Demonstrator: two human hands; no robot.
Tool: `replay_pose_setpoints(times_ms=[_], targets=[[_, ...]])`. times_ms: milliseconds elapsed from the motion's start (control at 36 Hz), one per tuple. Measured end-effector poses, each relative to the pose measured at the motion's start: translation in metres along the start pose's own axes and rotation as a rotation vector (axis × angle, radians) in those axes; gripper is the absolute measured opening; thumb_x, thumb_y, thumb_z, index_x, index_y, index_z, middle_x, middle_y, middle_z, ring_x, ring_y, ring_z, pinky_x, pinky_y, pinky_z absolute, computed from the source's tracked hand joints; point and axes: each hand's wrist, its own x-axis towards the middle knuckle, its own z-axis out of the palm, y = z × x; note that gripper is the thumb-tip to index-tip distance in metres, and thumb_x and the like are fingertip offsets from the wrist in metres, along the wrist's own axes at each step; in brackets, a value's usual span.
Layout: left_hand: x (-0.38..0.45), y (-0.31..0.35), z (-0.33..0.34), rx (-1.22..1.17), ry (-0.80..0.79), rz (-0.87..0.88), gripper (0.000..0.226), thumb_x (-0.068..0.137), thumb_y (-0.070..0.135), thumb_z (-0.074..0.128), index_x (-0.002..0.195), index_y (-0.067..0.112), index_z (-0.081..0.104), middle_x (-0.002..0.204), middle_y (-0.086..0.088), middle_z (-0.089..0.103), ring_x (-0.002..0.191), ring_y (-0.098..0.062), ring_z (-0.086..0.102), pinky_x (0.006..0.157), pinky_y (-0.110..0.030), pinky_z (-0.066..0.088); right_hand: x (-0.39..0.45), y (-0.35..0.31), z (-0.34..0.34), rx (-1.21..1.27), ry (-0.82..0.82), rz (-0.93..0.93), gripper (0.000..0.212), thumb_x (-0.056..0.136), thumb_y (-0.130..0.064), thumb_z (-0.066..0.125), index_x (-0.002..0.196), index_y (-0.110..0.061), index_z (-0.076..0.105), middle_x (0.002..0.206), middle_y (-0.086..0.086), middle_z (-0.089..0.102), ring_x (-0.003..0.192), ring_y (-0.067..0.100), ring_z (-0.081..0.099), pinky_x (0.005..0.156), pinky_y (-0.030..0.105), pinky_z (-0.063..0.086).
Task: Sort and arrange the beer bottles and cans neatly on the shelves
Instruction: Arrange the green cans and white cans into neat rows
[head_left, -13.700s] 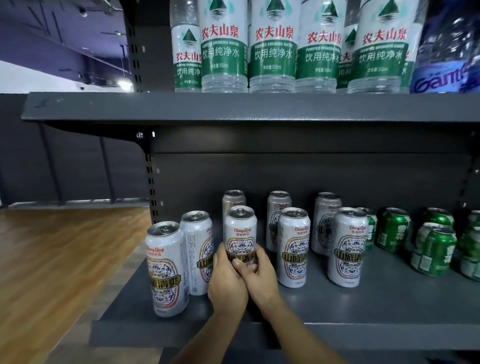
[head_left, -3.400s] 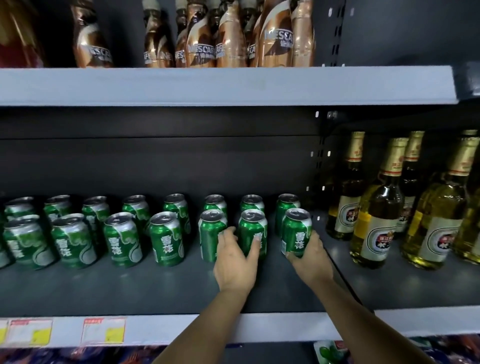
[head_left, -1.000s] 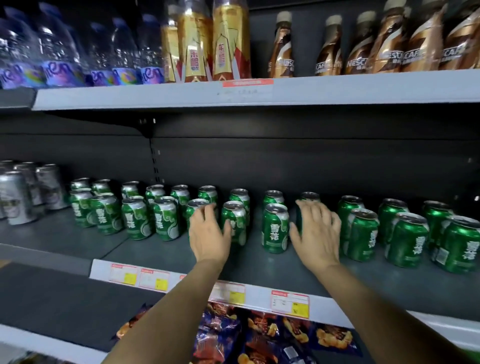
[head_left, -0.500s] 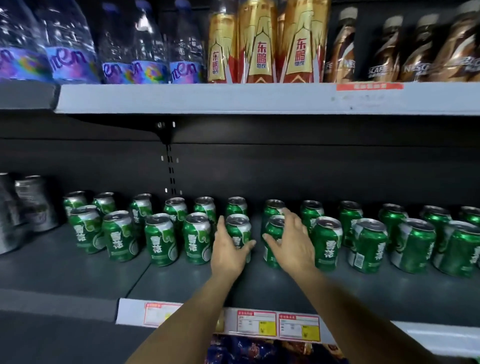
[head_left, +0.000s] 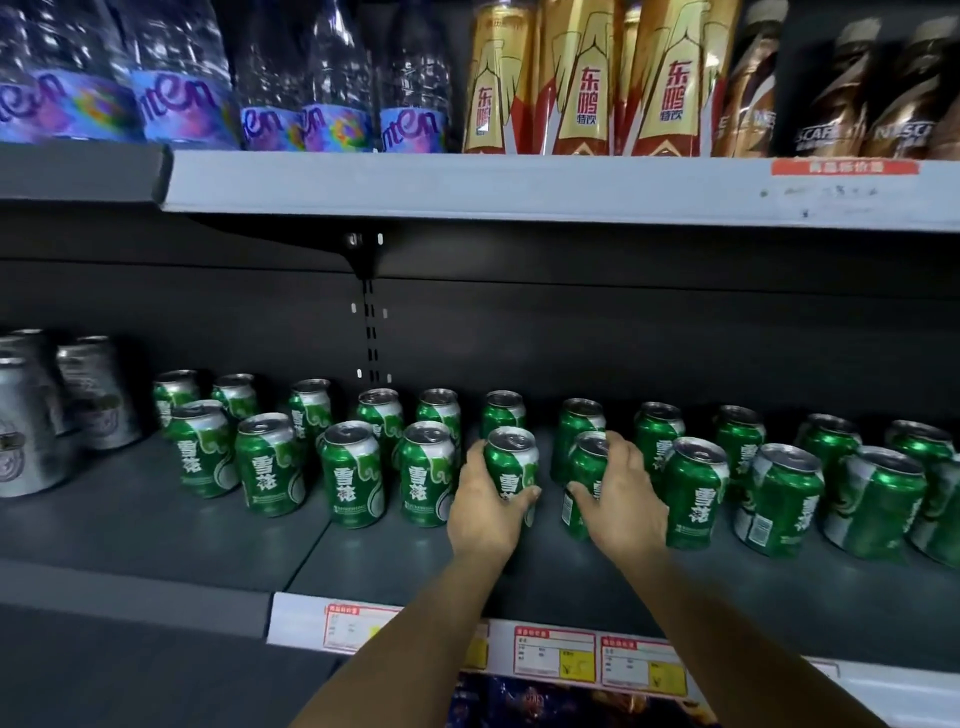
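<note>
Two rows of green beer cans stand on the dark grey shelf (head_left: 156, 525). My left hand (head_left: 483, 506) grips a front-row green can (head_left: 511, 460) near the middle, thumb on its right side. My right hand (head_left: 615, 496) wraps around the neighbouring front-row green can (head_left: 584, 467), covering most of it. A further front-row green can (head_left: 696, 493) stands just right of my right hand. Tall silver cans (head_left: 31, 426) stand at the far left of the same shelf.
The upper shelf (head_left: 519, 184) carries water bottles (head_left: 182, 78), gold drink bottles (head_left: 587, 78) and brown coffee bottles (head_left: 883, 88). Price tags (head_left: 556, 652) line the shelf's front edge. Snack packets (head_left: 545, 706) lie below.
Both hands went from hovering with spread fingers over the cans to closing round two neighbouring front-row cans. The view has shifted so the cans sit nearer.
</note>
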Motion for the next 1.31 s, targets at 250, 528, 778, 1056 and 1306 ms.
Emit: replay_pose_setpoints(times_ms=[250,528,778,1056,1306], targets=[[-0.024,-0.001,-0.021,0.172,0.089,0.123,0.055,0.096,0.043,0.053,0.143,0.021,0.037,0.139,0.003,0.044,0.125,-0.016,0.048,0.089,-0.033,0.045,-0.002,0.004,0.006,0.083,0.043,-0.021,0.074,0.090,-0.031,0.065,0.149,-0.012,0.024,0.151,0.011,0.030,0.132,0.031,0.041,0.088,0.040,0.046],[-0.021,-0.027,-0.076,0.252,0.296,0.243,0.026,0.098,0.028,0.050,0.121,0.017,0.056,0.114,0.001,0.052,0.105,-0.018,0.052,0.070,-0.030,0.041,-0.005,-0.003,0.008,-0.092,0.196,-0.042,0.080,0.081,-0.030,0.074,0.146,-0.006,0.034,0.150,0.017,0.034,0.137,0.037,0.031,0.108,0.052,0.029],[0.021,-0.061,-0.151,0.235,0.584,0.131,0.039,0.087,0.021,0.066,0.122,0.007,0.056,0.121,-0.013,0.053,0.110,-0.031,0.049,0.088,-0.042,0.042,-0.005,-0.075,0.022,-0.008,0.383,-0.211,0.054,0.085,-0.031,0.056,0.134,-0.008,0.050,0.137,0.012,0.051,0.127,0.032,0.043,0.103,0.051,0.033],[0.064,-0.131,-0.217,0.138,0.230,0.018,0.090,0.082,0.037,0.075,0.152,0.016,0.021,0.153,-0.006,0.031,0.139,-0.026,0.031,0.103,-0.042,0.038,-0.020,-0.199,0.080,0.022,0.312,-0.376,0.055,0.085,-0.041,0.042,0.132,-0.013,0.050,0.131,0.006,0.055,0.120,0.027,0.049,0.096,0.044,0.040],[0.075,-0.143,-0.223,0.121,0.093,-0.010,0.086,0.086,0.037,0.071,0.152,0.020,0.018,0.150,-0.001,0.039,0.128,-0.023,0.048,0.090,-0.032,0.044,-0.022,-0.244,0.103,-0.169,-0.090,-0.300,0.089,0.089,-0.054,0.056,0.155,-0.022,0.006,0.161,0.002,0.013,0.142,0.025,0.026,0.112,0.036,0.031]])
